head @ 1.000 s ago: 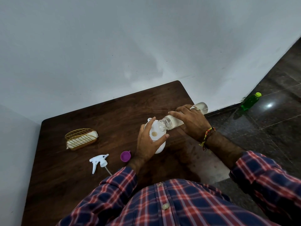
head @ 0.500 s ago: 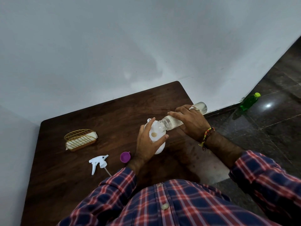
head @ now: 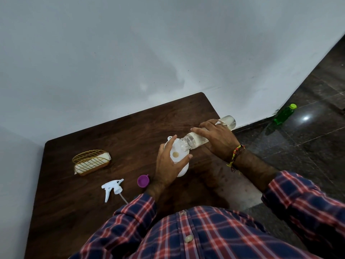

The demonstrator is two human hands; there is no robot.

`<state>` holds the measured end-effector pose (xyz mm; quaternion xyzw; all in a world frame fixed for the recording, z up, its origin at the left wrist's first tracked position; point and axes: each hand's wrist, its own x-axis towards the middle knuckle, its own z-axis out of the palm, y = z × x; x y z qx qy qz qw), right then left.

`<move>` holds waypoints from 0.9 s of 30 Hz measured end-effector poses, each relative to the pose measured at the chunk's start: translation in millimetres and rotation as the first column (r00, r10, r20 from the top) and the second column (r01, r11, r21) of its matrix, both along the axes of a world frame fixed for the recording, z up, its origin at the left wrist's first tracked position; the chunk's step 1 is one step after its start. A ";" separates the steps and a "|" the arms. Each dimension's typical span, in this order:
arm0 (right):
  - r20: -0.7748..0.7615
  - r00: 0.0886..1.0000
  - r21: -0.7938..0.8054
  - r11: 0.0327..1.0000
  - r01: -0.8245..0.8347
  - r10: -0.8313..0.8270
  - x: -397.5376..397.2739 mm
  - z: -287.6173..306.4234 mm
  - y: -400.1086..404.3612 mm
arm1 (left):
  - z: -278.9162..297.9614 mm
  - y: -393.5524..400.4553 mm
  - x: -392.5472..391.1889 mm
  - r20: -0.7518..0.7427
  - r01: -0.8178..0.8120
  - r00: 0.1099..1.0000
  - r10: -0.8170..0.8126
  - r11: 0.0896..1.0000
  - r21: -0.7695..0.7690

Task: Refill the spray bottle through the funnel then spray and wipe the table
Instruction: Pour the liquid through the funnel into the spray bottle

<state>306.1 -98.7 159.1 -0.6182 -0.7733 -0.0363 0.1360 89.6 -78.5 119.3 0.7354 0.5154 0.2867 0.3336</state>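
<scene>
Right hand (head: 218, 139) wraps a clear bottle (head: 197, 138), tipped nearly flat. Long axis runs from its base at upper right down-left to the open mouth, which sits over the white funnel (head: 174, 150). Left hand (head: 168, 165) curls around the funnel and the white spray bottle (head: 183, 170) under it, standing on the table (head: 112, 131). No label or writing readable on either bottle. Nearer the left: purple cap (head: 143, 181), detached spray head (head: 112, 187) lying nozzle toward the near edge, wire basket (head: 90, 164) with a cloth.
</scene>
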 end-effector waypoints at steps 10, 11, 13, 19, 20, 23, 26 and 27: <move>0.013 1.000 0.008 1.000 -0.002 0.002 0.3 -2.2 1.2 | -0.4 -0.2 -0.3 -0.012 0.008 1.000 -0.008 1.000 0.016; 0.013 1.000 0.008 1.000 -0.001 0.001 0.5 -2.4 1.4 | -0.6 -0.1 -0.5 -0.011 0.012 1.000 -0.012 1.000 0.016; 0.008 1.000 0.009 1.000 0.001 -0.001 0.5 -2.5 1.5 | -1.3 0.5 -1.3 -0.010 0.015 1.000 -0.015 1.000 0.016; 0.001 1.000 0.018 1.000 -0.001 0.001 0.2 -1.4 0.8 | -2.0 0.3 -0.5 -0.006 0.002 1.000 -0.002 1.000 0.009; 0.001 1.000 0.019 1.000 -0.003 0.003 0.2 -1.5 0.6 | -1.8 0.2 -0.3 -0.009 0.003 1.000 -0.003 1.000 0.010; 0.004 1.000 0.020 1.000 -0.005 0.005 0.8 -1.7 0.7 | -1.9 0.5 0.0 -0.019 0.009 1.000 -0.009 1.000 0.011; 0.008 1.000 0.014 1.000 -0.001 0.001 1.4 -2.2 1.2 | -1.9 0.8 0.3 -0.022 0.010 1.000 -0.010 1.000 0.010; 0.008 1.000 0.012 1.000 -0.003 0.003 1.6 -2.5 1.5 | -1.7 0.9 0.5 -0.022 0.012 1.000 -0.011 1.000 0.010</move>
